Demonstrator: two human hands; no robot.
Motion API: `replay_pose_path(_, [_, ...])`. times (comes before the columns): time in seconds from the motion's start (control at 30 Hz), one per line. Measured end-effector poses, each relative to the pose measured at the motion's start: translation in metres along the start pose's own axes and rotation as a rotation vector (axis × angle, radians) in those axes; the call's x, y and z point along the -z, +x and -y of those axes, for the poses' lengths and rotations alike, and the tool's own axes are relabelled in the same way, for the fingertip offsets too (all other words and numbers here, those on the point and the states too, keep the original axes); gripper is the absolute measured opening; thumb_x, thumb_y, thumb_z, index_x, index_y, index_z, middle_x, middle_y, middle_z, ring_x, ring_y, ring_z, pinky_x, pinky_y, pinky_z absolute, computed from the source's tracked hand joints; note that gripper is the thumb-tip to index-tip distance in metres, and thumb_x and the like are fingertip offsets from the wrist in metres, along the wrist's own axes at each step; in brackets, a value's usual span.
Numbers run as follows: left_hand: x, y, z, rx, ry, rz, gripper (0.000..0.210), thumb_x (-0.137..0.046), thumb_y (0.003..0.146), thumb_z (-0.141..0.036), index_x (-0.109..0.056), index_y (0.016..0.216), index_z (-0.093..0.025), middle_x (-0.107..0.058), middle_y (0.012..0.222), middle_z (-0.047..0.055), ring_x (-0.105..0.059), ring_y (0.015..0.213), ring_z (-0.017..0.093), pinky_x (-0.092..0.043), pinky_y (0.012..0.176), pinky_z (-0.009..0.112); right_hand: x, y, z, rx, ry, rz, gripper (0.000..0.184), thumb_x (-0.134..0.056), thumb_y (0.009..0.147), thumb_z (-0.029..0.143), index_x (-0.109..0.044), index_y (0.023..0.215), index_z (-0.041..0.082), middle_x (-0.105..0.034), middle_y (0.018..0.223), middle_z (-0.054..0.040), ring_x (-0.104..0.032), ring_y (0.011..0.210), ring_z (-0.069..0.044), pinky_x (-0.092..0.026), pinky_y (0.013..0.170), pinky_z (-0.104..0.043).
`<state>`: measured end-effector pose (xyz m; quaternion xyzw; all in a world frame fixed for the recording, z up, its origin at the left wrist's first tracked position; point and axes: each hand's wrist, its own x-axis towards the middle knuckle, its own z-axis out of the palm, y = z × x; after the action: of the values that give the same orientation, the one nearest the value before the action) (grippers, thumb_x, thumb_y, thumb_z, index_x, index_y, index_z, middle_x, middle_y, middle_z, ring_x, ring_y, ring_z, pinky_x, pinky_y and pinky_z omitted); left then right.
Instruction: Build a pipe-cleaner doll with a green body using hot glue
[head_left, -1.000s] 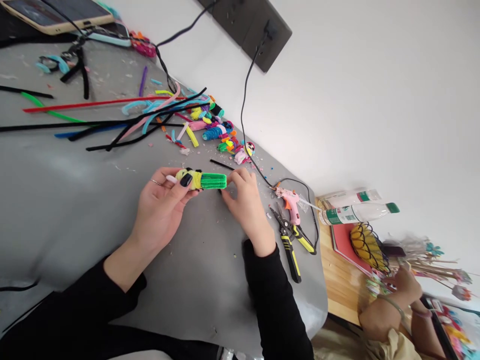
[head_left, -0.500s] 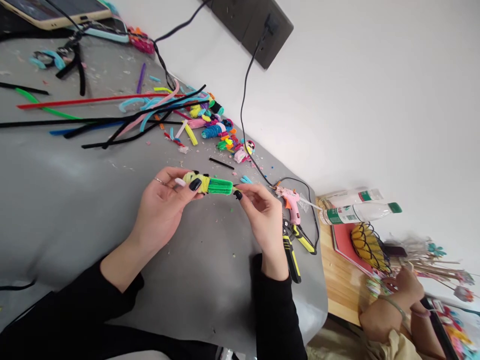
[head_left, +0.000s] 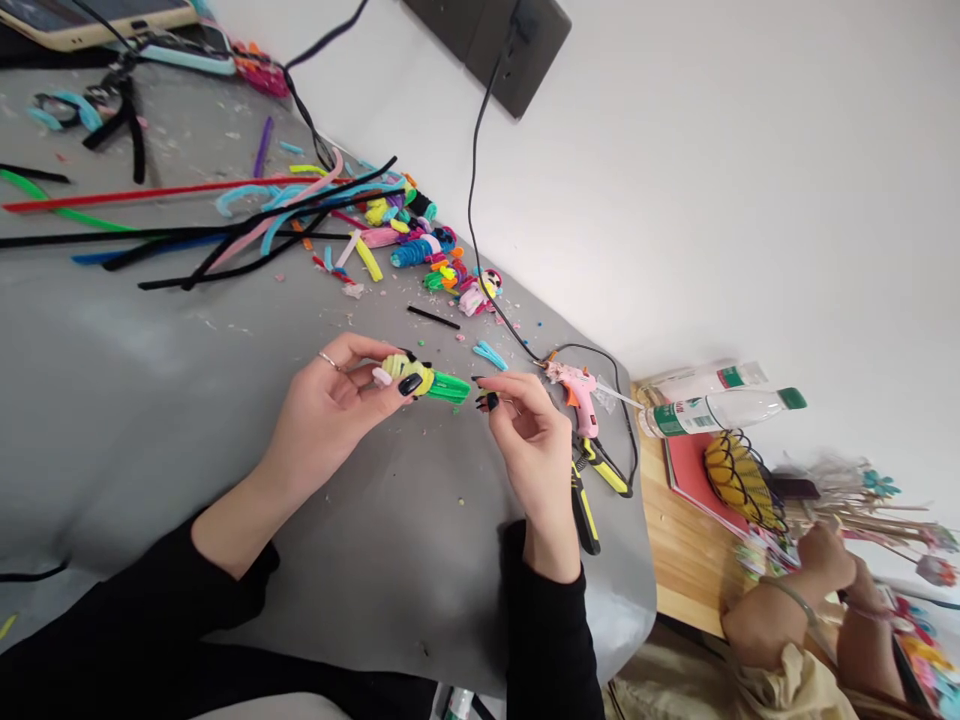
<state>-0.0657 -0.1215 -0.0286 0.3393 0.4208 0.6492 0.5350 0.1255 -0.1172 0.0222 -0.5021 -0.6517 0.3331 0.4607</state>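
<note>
My left hand is closed around a small pipe-cleaner figure, pinching its yellow wound part between thumb and fingers. A green bundle of pipe cleaner sticks out from the figure to the right, and a pale pink bit shows at its left. Just right of the green end, my right hand pinches a tiny yellowish piece at its fingertips, mostly hidden by the dark nails. A light blue folded pipe cleaner lies on the grey mat behind my right hand.
Loose pipe cleaners and several finished figures lie along the wall. A pink glue gun and yellow-black pliers are at the right. Beyond stand a bottle, a wire basket and another person's hands.
My right hand has come slightly away from the green end, opening a small gap. The figure is tilted more, its green end lower. The whole view has shifted a little.
</note>
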Motion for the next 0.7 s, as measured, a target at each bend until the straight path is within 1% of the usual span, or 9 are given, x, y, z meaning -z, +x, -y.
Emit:
replay_pose_path(0.07, [0.000,0.000,0.000,0.013,0.027,0.002,0.036,-0.092,0.069,-0.038,-0.070,0.093,-0.023,-0.073,0.099,0.003,-0.074,0.094,0.023,-0.066,0.083,0.035,0.001,-0.001,0.001,-0.028,0.038,-0.001,0.023,-0.060,0.087,0.015,-0.077,0.101,0.022,-0.072,0.104,-0.0058,-0.069,0.098,-0.015,-0.058,0.084,-0.028])
replay_pose_path(0.17, [-0.001,0.000,-0.001,0.029,0.057,0.001,0.037,-0.092,0.068,-0.036,-0.069,0.094,-0.023,-0.073,0.101,0.003,-0.074,0.096,0.023,-0.066,0.085,0.036,0.001,-0.003,0.001,-0.087,0.116,-0.048,0.016,-0.066,0.088,0.018,-0.075,0.101,0.022,-0.075,0.101,-0.0045,-0.071,0.094,-0.015,-0.059,0.087,-0.029])
replay_pose_path(0.23, [-0.001,0.000,-0.001,0.028,0.060,-0.003,0.038,-0.092,0.067,-0.036,-0.069,0.094,-0.024,-0.073,0.101,0.003,-0.074,0.097,0.023,-0.066,0.085,0.036,0.001,-0.004,0.000,-0.113,0.158,-0.064,0.013,-0.069,0.087,0.019,-0.075,0.098,0.022,-0.076,0.101,-0.0037,-0.073,0.097,-0.015,-0.060,0.090,-0.029])
replay_pose_path(0.33, [-0.001,0.000,-0.001,0.027,0.061,-0.004,0.038,-0.092,0.066,-0.035,-0.068,0.093,-0.023,-0.073,0.100,0.002,-0.074,0.097,0.023,-0.066,0.086,0.036,0.002,-0.004,0.001,-0.134,0.223,-0.050,0.014,-0.073,0.086,0.019,-0.077,0.098,0.023,-0.076,0.107,-0.0035,-0.073,0.105,-0.016,-0.060,0.095,-0.030])
replay_pose_path(0.4, [-0.001,0.000,-0.001,0.028,0.064,-0.002,0.037,-0.092,0.067,-0.035,-0.069,0.094,-0.024,-0.073,0.100,0.002,-0.075,0.097,0.023,-0.065,0.085,0.035,0.002,-0.004,0.002,-0.131,0.235,-0.039,0.014,-0.076,0.085,0.020,-0.078,0.099,0.023,-0.077,0.107,-0.0036,-0.073,0.105,-0.017,-0.060,0.094,-0.030])
replay_pose_path(0.47, [-0.001,0.000,0.000,0.025,0.065,-0.002,0.036,-0.091,0.067,-0.034,-0.069,0.094,-0.024,-0.073,0.100,0.003,-0.075,0.097,0.023,-0.065,0.085,0.034,0.001,-0.004,0.003,-0.107,0.193,-0.042,0.012,-0.076,0.087,0.020,-0.079,0.098,0.023,-0.077,0.103,-0.0037,-0.073,0.100,-0.016,-0.061,0.089,-0.030])
replay_pose_path(0.57, [-0.001,0.000,0.001,0.018,0.070,0.003,0.035,-0.090,0.067,-0.034,-0.069,0.094,-0.024,-0.074,0.101,0.003,-0.074,0.096,0.023,-0.065,0.085,0.034,-0.002,-0.005,0.006,-0.052,0.091,-0.089,0.011,-0.073,0.090,0.019,-0.078,0.099,0.022,-0.077,0.098,-0.0035,-0.073,0.090,-0.015,-0.062,0.082,-0.029])
replay_pose_path(0.63, [-0.001,0.000,0.001,0.014,0.076,0.003,0.035,-0.090,0.068,-0.034,-0.069,0.094,-0.024,-0.074,0.101,0.003,-0.074,0.096,0.023,-0.064,0.084,0.034,-0.005,-0.007,0.009,0.012,0.021,-0.117,0.011,-0.071,0.091,0.016,-0.076,0.098,0.022,-0.077,0.096,-0.0030,-0.073,0.089,-0.015,-0.061,0.082,-0.028])
replay_pose_path(0.7, [0.000,0.000,0.001,0.009,0.074,0.006,0.033,-0.089,0.069,-0.034,-0.069,0.094,-0.024,-0.075,0.102,0.004,-0.074,0.097,0.023,-0.064,0.084,0.034,-0.008,-0.008,0.014,0.109,-0.069,-0.103,0.011,-0.069,0.094,0.012,-0.075,0.095,0.022,-0.075,0.095,-0.0029,-0.071,0.090,-0.015,-0.060,0.083,-0.029])
